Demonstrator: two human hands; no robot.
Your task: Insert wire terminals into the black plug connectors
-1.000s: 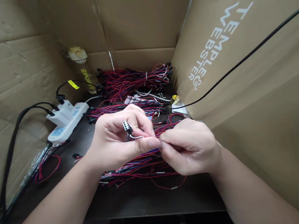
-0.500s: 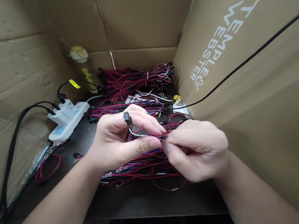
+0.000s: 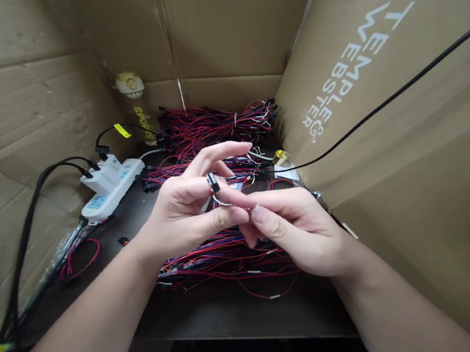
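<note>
My left hand [image 3: 202, 206] pinches a thin wire between thumb and index finger, its other fingers curved and raised. A small black connector [image 3: 213, 184] rests against the index finger, with a short white wire [image 3: 221, 201] looping from it into the pinch. My right hand [image 3: 296, 228] meets the left fingertips, its thumb and index finger pressed together at the same spot. What lies between those right fingertips is mostly hidden; it looks like the wire's far part. Below both hands spreads a loose bundle of red, blue and black wires [image 3: 228, 257].
Tied wire bundles lie behind: a large one [image 3: 211, 124] and a smaller one [image 3: 174, 174]. At left stands a white power strip [image 3: 111, 189] with black cables. Cardboard walls [image 3: 390, 167] surround the table [image 3: 245, 316]. A black cable [image 3: 381, 102] crosses at right; a bottle [image 3: 133, 94] stands behind.
My right hand has turned from a closed fist to a thumb-and-finger pinch against the left fingertips. My left outer fingers have lifted, and the connector has shifted slightly right.
</note>
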